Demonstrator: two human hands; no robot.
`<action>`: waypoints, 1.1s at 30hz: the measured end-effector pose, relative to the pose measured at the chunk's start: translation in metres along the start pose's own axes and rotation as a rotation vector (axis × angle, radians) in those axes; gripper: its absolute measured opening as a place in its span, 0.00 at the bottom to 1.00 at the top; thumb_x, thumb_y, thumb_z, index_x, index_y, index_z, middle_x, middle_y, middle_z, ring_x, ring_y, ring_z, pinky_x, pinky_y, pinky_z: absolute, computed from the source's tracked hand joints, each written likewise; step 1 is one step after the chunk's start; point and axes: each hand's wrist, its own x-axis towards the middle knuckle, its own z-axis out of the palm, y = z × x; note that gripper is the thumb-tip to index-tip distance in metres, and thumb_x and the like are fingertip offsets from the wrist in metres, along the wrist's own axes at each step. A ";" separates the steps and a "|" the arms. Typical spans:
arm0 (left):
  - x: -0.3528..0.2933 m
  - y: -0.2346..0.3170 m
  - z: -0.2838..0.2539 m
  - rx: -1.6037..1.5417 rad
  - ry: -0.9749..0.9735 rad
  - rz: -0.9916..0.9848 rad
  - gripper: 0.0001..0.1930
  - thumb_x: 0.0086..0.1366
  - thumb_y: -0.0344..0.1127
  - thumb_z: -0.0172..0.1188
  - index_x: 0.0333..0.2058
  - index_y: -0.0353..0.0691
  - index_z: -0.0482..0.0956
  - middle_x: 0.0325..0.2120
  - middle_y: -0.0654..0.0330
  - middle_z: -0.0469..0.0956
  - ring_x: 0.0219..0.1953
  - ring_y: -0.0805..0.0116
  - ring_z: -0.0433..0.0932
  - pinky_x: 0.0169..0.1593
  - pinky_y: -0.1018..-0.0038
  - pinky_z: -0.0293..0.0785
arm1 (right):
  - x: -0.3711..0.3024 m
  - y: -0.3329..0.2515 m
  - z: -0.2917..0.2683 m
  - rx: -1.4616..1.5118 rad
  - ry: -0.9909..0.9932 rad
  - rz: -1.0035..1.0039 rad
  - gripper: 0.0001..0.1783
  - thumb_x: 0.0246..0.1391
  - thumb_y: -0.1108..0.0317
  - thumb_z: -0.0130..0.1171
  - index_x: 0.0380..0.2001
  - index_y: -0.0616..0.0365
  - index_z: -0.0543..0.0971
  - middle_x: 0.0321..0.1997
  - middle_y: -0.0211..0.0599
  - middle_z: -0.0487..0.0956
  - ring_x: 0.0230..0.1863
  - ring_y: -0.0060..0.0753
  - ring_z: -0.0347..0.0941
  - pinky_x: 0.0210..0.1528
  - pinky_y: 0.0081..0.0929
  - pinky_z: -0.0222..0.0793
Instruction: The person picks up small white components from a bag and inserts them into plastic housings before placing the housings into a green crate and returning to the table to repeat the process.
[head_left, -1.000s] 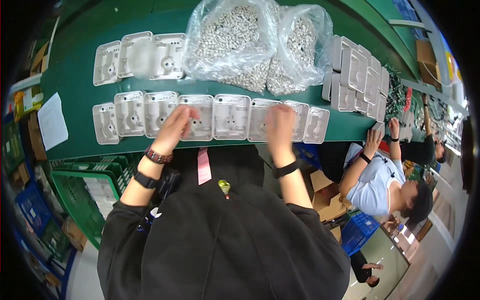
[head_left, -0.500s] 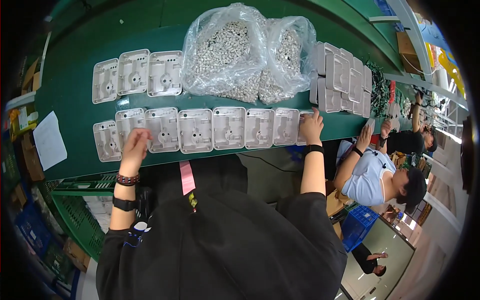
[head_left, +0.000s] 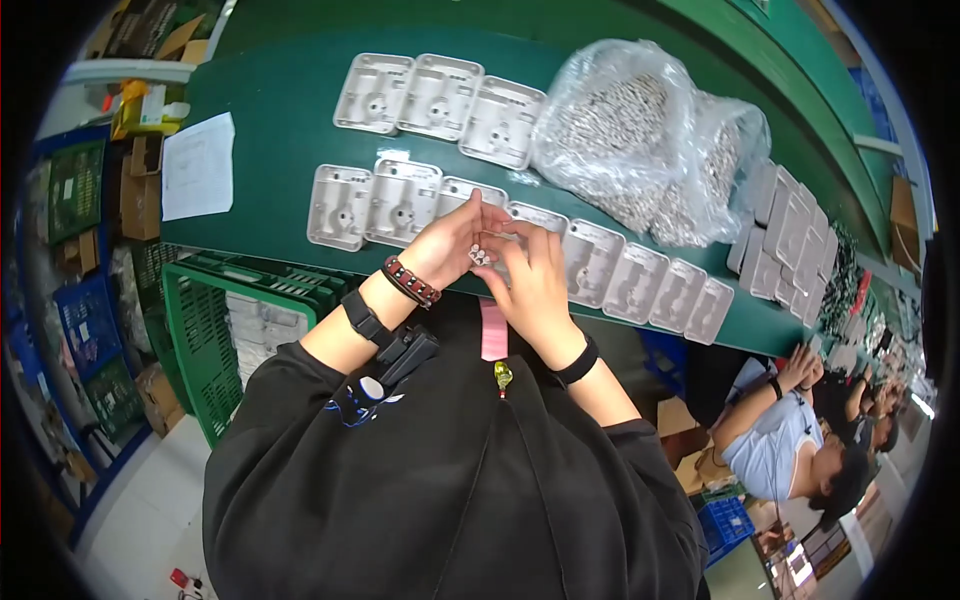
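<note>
My hands meet over the near row of light-grey plastic casings [head_left: 593, 262]. My left hand [head_left: 447, 243] is cupped, its curled fingers holding a few small silvery-white parts [head_left: 480, 257] in the palm. From the right, my right hand [head_left: 540, 292] reaches to these parts, thumb and fingers bent but apart around them. Whether its fingertips pinch one of them is hard to make out. Both hands partly cover the casings in the middle of the row. The casings lie open side up, with round bosses inside.
Three more casings [head_left: 438, 97] lie farther back. Beside them stand clear plastic bags [head_left: 625, 140] full of small silvery parts. Casings are stacked [head_left: 790, 230] at the right, near a co-worker [head_left: 770, 440]. A paper sheet [head_left: 198, 165] lies at left, above a green crate [head_left: 200, 340].
My right hand has left the casing at the row's right end and come over to my left hand. The left hand has turned, showing parts in its palm. The whole view has shifted and tilted.
</note>
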 end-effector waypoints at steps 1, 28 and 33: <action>-0.004 0.003 -0.007 -0.010 0.015 0.001 0.23 0.63 0.55 0.37 0.38 0.40 0.70 0.32 0.62 0.72 0.33 0.72 0.69 0.36 0.74 0.65 | 0.006 -0.003 0.006 0.007 -0.007 -0.014 0.12 0.35 0.70 0.61 0.28 0.56 0.74 0.39 0.36 0.68 0.41 0.43 0.62 0.41 0.35 0.59; -0.079 0.036 -0.167 0.197 0.201 0.103 0.08 0.62 0.30 0.45 0.38 0.34 0.67 0.34 0.58 0.72 0.35 0.72 0.74 0.41 0.77 0.73 | 0.071 -0.065 0.143 -0.084 -0.215 -0.193 0.07 0.37 0.69 0.59 0.23 0.52 0.72 0.27 0.26 0.70 0.31 0.31 0.65 0.33 0.27 0.56; -0.087 0.040 -0.177 -0.002 0.302 0.144 0.10 0.62 0.31 0.45 0.41 0.33 0.66 0.36 0.57 0.72 0.37 0.70 0.74 0.42 0.76 0.73 | 0.088 -0.074 0.156 -0.239 -0.277 -0.364 0.08 0.34 0.69 0.59 0.23 0.52 0.72 0.28 0.26 0.69 0.31 0.29 0.64 0.33 0.26 0.55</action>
